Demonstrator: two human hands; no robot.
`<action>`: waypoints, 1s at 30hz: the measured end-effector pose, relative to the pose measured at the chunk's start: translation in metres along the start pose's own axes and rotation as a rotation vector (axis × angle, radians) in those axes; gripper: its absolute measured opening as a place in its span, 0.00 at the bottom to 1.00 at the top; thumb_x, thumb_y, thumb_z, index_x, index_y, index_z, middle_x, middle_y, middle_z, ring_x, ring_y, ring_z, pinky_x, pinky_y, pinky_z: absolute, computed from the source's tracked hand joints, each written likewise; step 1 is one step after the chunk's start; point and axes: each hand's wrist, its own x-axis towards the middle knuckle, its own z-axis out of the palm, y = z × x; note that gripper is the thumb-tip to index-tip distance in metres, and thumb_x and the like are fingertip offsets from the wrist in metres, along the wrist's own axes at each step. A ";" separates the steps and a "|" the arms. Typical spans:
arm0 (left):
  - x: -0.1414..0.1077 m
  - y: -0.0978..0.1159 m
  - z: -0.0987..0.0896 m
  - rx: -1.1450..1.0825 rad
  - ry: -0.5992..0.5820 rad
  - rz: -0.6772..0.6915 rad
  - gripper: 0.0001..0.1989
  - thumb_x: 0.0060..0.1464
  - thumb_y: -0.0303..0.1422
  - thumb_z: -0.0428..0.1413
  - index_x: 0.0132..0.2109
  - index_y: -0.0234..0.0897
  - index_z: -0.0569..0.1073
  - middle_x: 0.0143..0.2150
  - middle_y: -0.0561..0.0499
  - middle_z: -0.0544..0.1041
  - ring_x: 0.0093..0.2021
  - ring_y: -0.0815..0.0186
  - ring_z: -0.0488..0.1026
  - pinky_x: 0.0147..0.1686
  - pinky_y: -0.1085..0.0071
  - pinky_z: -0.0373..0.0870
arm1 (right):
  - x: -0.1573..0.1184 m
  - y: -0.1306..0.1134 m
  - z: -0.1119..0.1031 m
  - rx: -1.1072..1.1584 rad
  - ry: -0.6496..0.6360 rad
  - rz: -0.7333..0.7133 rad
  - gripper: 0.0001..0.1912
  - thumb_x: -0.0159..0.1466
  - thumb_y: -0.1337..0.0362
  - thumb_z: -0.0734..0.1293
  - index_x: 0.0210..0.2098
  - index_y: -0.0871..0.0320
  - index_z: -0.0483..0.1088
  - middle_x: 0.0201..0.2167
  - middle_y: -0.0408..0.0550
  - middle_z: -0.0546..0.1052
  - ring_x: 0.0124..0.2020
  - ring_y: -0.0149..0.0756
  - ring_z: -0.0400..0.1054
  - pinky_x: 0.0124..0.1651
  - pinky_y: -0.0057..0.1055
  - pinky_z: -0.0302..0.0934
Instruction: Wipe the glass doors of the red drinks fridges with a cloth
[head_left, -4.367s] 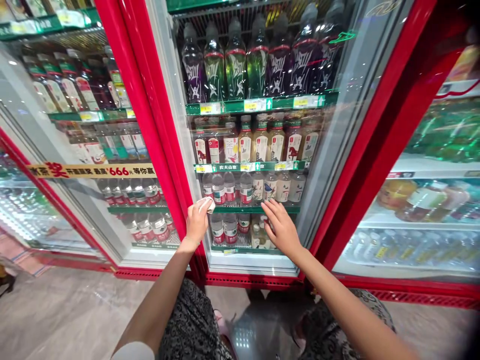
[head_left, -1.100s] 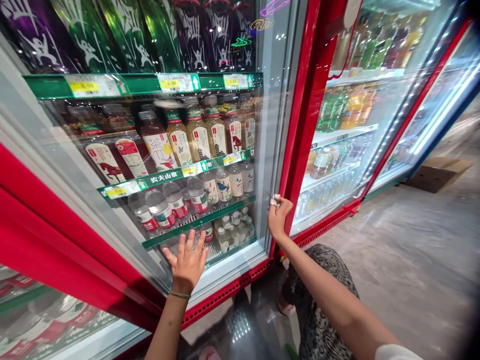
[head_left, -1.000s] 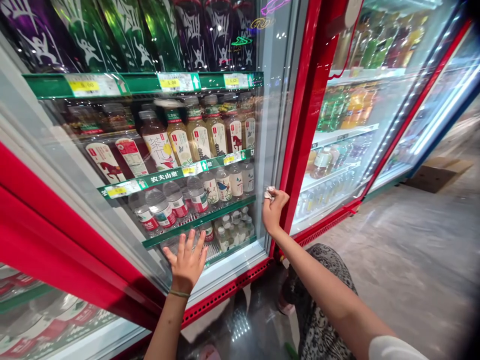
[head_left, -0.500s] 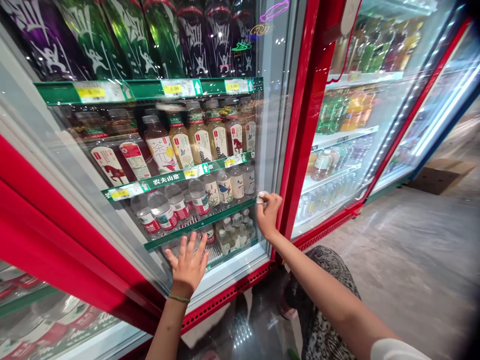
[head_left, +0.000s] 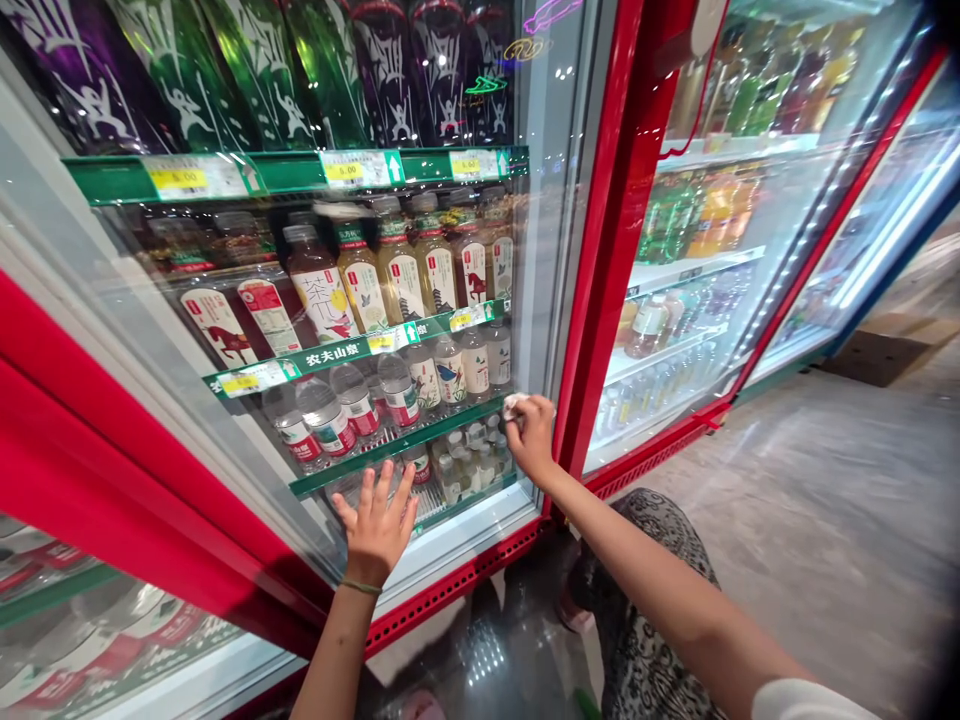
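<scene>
A glass fridge door (head_left: 544,250) in a red frame stands before me, with bottled drinks on green-edged shelves behind it. My left hand (head_left: 377,520) lies spread against the lower part of the glass, fingers apart and holding nothing. Near the door's right edge, my right hand (head_left: 532,438) is closed on a crumpled white wipe (head_left: 514,404) at the glass; whether it is tissue or cloth I cannot tell. Tea bottles (head_left: 405,280) fill the middle shelf, and water bottles (head_left: 326,418) stand on the shelf below.
To the right runs another lit fridge (head_left: 682,270) with a red frame, and beyond it a cardboard box (head_left: 885,345) on the grey floor (head_left: 810,500). At lower left a neighbouring door (head_left: 112,640) shows more bottles. My patterned trouser leg (head_left: 660,600) is beneath my right arm.
My right hand has slid slightly left and down along the glass with the wipe. My left hand stays in nearly the same spot.
</scene>
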 end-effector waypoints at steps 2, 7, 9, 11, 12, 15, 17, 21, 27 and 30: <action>0.001 0.000 0.000 0.008 0.020 0.002 0.37 0.62 0.44 0.61 0.73 0.56 0.55 0.71 0.43 0.66 0.76 0.49 0.53 0.72 0.38 0.22 | -0.020 0.000 -0.002 0.025 -0.072 -0.042 0.13 0.58 0.65 0.66 0.44 0.49 0.70 0.43 0.47 0.67 0.47 0.44 0.66 0.53 0.45 0.65; -0.001 -0.001 -0.002 -0.010 0.007 0.001 0.36 0.62 0.43 0.61 0.73 0.55 0.57 0.72 0.43 0.65 0.75 0.48 0.56 0.72 0.37 0.24 | -0.007 0.013 -0.013 -0.014 0.117 0.112 0.12 0.63 0.66 0.62 0.47 0.52 0.67 0.47 0.50 0.62 0.51 0.45 0.63 0.56 0.48 0.63; -0.002 -0.001 -0.002 -0.021 0.008 -0.003 0.36 0.62 0.42 0.61 0.73 0.55 0.58 0.72 0.43 0.65 0.75 0.48 0.56 0.72 0.37 0.24 | 0.014 0.009 -0.011 -0.017 0.182 0.140 0.13 0.65 0.66 0.60 0.49 0.52 0.66 0.49 0.52 0.61 0.54 0.45 0.62 0.59 0.49 0.61; -0.001 0.000 -0.001 -0.030 0.017 0.000 0.36 0.62 0.42 0.62 0.73 0.55 0.57 0.72 0.43 0.65 0.75 0.48 0.54 0.72 0.38 0.23 | 0.023 -0.002 -0.008 0.011 0.145 0.095 0.14 0.65 0.66 0.62 0.50 0.52 0.67 0.50 0.52 0.63 0.56 0.45 0.62 0.61 0.49 0.60; 0.000 0.000 0.000 -0.026 0.023 0.005 0.37 0.62 0.42 0.62 0.73 0.55 0.57 0.72 0.43 0.65 0.76 0.49 0.53 0.72 0.39 0.23 | 0.020 -0.009 -0.006 0.039 0.082 0.055 0.15 0.64 0.66 0.63 0.50 0.51 0.68 0.50 0.52 0.65 0.56 0.46 0.63 0.61 0.49 0.60; 0.002 0.000 0.000 0.018 0.043 0.023 0.37 0.62 0.43 0.62 0.73 0.55 0.56 0.72 0.43 0.66 0.76 0.51 0.52 0.73 0.41 0.22 | -0.010 -0.020 -0.005 0.129 -0.118 -0.004 0.16 0.59 0.63 0.68 0.47 0.50 0.70 0.47 0.49 0.70 0.52 0.46 0.67 0.59 0.48 0.61; 0.002 -0.001 -0.002 0.041 0.029 0.028 0.37 0.62 0.43 0.62 0.73 0.55 0.56 0.72 0.44 0.65 0.76 0.51 0.52 0.73 0.42 0.23 | -0.028 -0.016 -0.009 0.144 -0.105 0.067 0.17 0.58 0.61 0.69 0.47 0.51 0.69 0.44 0.47 0.70 0.47 0.44 0.68 0.56 0.46 0.63; -0.001 -0.002 -0.005 0.017 -0.030 0.003 0.37 0.62 0.43 0.61 0.73 0.56 0.56 0.72 0.44 0.64 0.76 0.50 0.54 0.73 0.40 0.25 | -0.011 0.000 -0.019 0.076 0.171 0.313 0.16 0.62 0.60 0.64 0.49 0.55 0.64 0.45 0.50 0.66 0.47 0.44 0.64 0.54 0.45 0.62; -0.002 -0.001 -0.003 0.014 -0.013 0.003 0.36 0.63 0.42 0.60 0.73 0.57 0.55 0.72 0.44 0.65 0.76 0.51 0.53 0.73 0.41 0.26 | 0.026 -0.040 -0.013 0.153 0.116 0.239 0.07 0.61 0.62 0.67 0.40 0.53 0.70 0.52 0.53 0.64 0.59 0.46 0.62 0.62 0.46 0.59; 0.001 -0.001 -0.003 0.017 0.006 0.007 0.37 0.63 0.42 0.60 0.73 0.57 0.55 0.71 0.44 0.67 0.76 0.51 0.53 0.73 0.42 0.24 | -0.004 -0.053 -0.009 0.234 -0.057 0.224 0.06 0.59 0.63 0.68 0.37 0.53 0.74 0.52 0.52 0.65 0.58 0.46 0.64 0.62 0.46 0.61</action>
